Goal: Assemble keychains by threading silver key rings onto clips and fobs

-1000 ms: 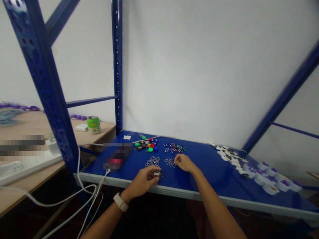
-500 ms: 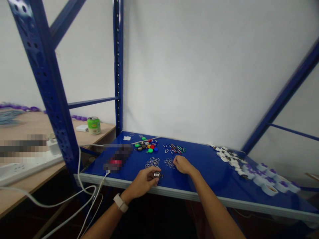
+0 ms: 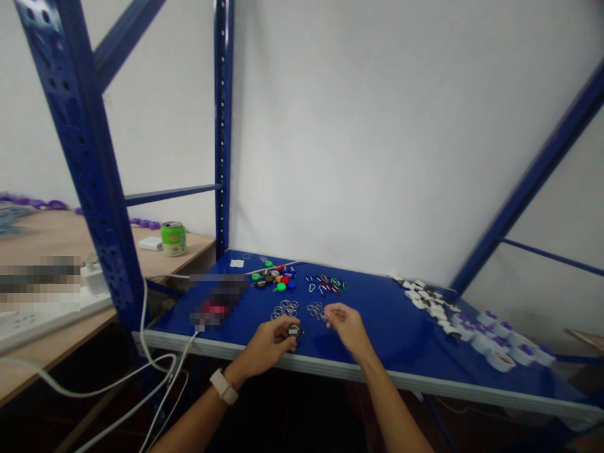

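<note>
My left hand is closed on a round dark badge reel with a silvery face, held just above the table's front edge. To its right, the thumb and fingers of my right hand are pinched together; whatever is between them is too small to make out. Beside those fingertips lies a small heap of metal clasps. Split rings are piled just behind my left hand. Farther back are coloured badge reels and, to their right, a group of coloured carabiners.
On the right of the blue table lie white pieces and white-and-purple rolls. A blurred-out object with a white cable is at left. Blue rack posts frame the table. A green can stands on the wooden table.
My right hand has drawn back from the clasp heap, slightly toward me, with its fingers still pinched. My left hand keeps hold of the badge reel. The view has shifted a little.
</note>
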A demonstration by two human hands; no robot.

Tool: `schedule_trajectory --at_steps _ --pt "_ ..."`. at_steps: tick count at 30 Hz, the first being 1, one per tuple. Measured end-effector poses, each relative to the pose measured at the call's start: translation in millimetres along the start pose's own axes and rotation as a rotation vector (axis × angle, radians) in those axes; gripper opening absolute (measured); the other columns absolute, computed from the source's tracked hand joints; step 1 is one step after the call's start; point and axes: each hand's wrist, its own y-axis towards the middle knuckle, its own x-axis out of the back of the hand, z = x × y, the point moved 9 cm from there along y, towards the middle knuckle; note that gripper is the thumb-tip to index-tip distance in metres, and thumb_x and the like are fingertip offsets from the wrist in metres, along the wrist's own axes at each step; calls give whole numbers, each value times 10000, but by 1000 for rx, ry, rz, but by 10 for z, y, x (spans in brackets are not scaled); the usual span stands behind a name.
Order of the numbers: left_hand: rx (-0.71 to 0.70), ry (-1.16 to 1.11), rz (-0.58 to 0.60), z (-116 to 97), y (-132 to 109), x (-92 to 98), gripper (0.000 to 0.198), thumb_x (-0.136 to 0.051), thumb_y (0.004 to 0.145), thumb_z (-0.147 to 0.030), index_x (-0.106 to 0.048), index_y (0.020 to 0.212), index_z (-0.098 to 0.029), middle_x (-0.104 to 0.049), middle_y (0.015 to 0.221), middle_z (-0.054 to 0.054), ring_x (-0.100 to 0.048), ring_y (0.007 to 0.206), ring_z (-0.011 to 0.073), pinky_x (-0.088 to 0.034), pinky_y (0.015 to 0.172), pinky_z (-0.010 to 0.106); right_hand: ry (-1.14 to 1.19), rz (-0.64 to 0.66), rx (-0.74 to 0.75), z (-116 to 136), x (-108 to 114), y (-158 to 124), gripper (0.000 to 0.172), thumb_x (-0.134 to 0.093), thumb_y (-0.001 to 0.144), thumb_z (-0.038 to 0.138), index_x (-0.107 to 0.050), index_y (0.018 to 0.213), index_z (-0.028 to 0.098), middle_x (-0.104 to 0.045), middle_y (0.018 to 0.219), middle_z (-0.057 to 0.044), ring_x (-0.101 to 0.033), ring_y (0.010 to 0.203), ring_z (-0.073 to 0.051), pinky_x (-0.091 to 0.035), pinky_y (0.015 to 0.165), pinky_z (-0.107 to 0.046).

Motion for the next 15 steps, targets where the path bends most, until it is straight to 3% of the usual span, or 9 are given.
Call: schedule_trajectory --at_steps 2,6,11,15 --pt "-3 -20 5 -31 -5 -9 415 -725 766 -272 -626 1152 -156 -700 936 62 -690 814 193 -541 821 361 225 11 -17 49 -203 -191 430 -629 808 564 -667 890 143 -724 765 -95 -663 624 -208 -521 598 -322" --pt "-1 -48 16 -68 -15 -22 404 -732 761 -262 -627 1135 -153 -713 913 59 -697 847 208 -536 849 375 279 -37 -20 161 -489 -409 384 -626 834 527 -667 888 149 -688 690 -65 -650 623 -208 -503 595 -310" --pt "-12 -54 11 -52 -12 -11 375 -704 765 -218 -623 1121 -134 -718 890 68 -693 822 209 -543 820 372 167 -158 45 302 -524 -462 294 -543 898 434 -658 903 163 -693 751 -67 -647 643 -199 -519 646 -315" --pt "-19 -61 16 -35 -6 -15 365 -693 765 -196 -622 1118 -135 -724 911 78 -700 840 221 -547 828 385 113 -175 60 319 -530 -464 269 -530 902 396 -665 894 164 -710 789 -82 -657 664 -207 -526 664 -318"
